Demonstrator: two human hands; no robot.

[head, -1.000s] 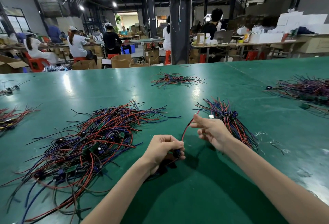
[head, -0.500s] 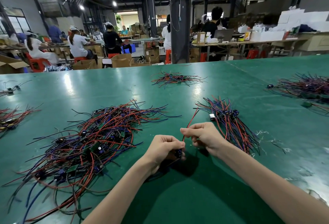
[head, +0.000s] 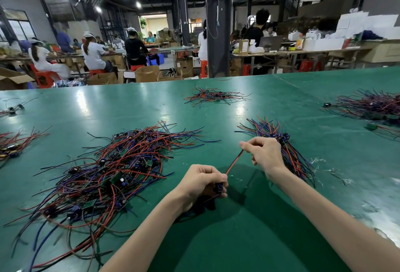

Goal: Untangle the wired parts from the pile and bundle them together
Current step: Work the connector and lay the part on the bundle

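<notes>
Head view: green surface [head: 324,185] carrying several heaps of wired parts.
Left grip [head: 201,183]: clenched round a small dark wired part [head: 219,187], low at centre of view.
Right grip [head: 263,155]: fingertips pinching the far end of that part's red wire [head: 233,163], which runs straight between the two grips.
Tangled pile [head: 121,167]: left of the left grip; red, blue and black leads with small green boards.
Sorted bundle [head: 264,127]: behind the right grip, partly hidden by it.
Far heap [head: 213,96]: well apart, toward the surface's far edge.
</notes>
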